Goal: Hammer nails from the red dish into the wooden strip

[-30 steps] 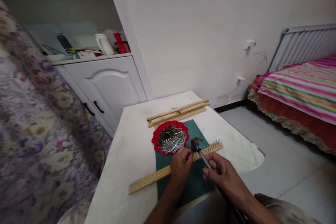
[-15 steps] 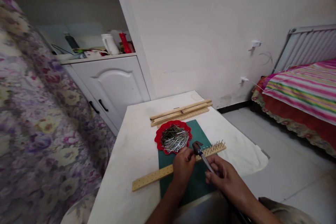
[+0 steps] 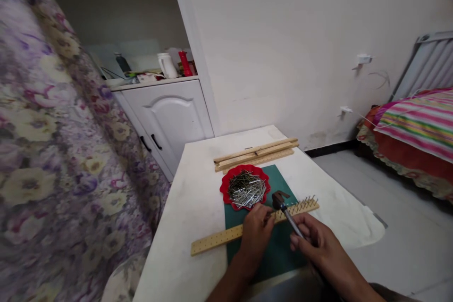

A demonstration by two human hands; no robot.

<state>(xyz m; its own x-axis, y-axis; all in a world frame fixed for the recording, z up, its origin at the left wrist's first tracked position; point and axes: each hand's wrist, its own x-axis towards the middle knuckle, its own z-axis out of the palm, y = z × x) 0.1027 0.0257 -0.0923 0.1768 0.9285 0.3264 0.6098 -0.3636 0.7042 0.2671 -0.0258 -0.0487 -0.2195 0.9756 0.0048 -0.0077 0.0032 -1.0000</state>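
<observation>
My left hand (image 3: 257,233) rests on a long wooden strip (image 3: 215,239) with a row of holes, fingers pinched near the strip's middle on something too small to name. My right hand (image 3: 316,242) grips the handle of a small hammer (image 3: 281,201), whose dark head hovers just above the strip beside my left fingertips. Several nails (image 3: 304,203) stand upright along the strip's right end. The strip lies across a green cutting mat (image 3: 279,250). A red scalloped dish (image 3: 226,189) full of loose nails sits at the mat's far left corner.
The white table (image 3: 187,212) carries a stack of spare wooden strips (image 3: 255,152) at its far edge. A floral curtain (image 3: 53,160) hangs at left, a white cabinet (image 3: 170,118) stands behind, and a bed with a striped cover (image 3: 417,125) is at right.
The camera view has swung left, shifting everything rightward in the picture. The hammer head has dipped slightly closer to the strip. Both hands keep their hold.
</observation>
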